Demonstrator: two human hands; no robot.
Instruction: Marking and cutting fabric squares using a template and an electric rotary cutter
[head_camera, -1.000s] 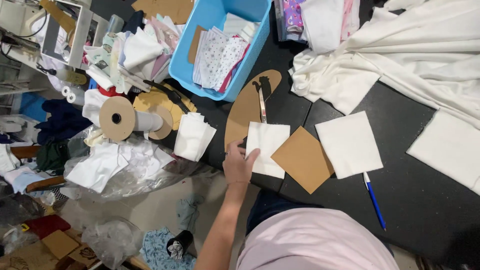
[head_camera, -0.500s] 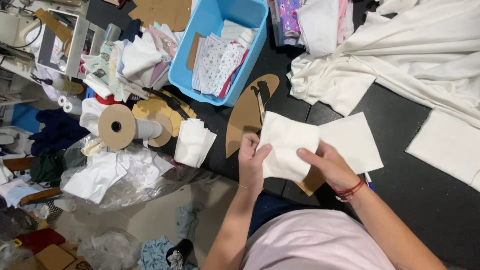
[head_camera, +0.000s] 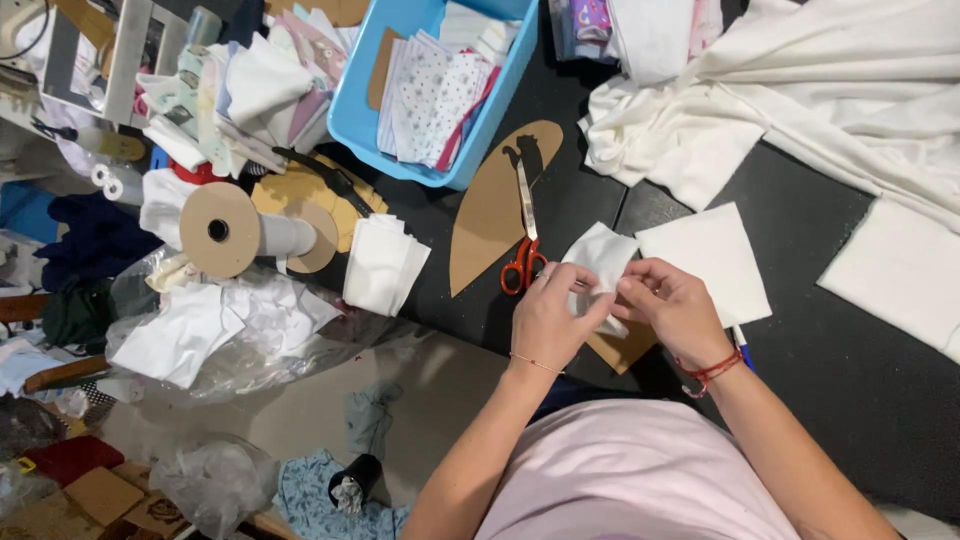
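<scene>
White fabric square (head_camera: 598, 262) is pinched by both the left hand (head_camera: 549, 322) and right hand (head_camera: 668, 305) beside orange-handled scissors (head_camera: 523, 252) on the black table (head_camera: 850, 360).

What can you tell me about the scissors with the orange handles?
The scissors have two rounded orange handle loops, plastic by the look of them, and long silvery metal blades that lie closed. They lie flat on a brown cardboard shape on the black table, blades pointing away from the person. The handles sit just beside the left hand, which holds a white cloth piece together with the right hand. Neither hand is gripping them.
</scene>
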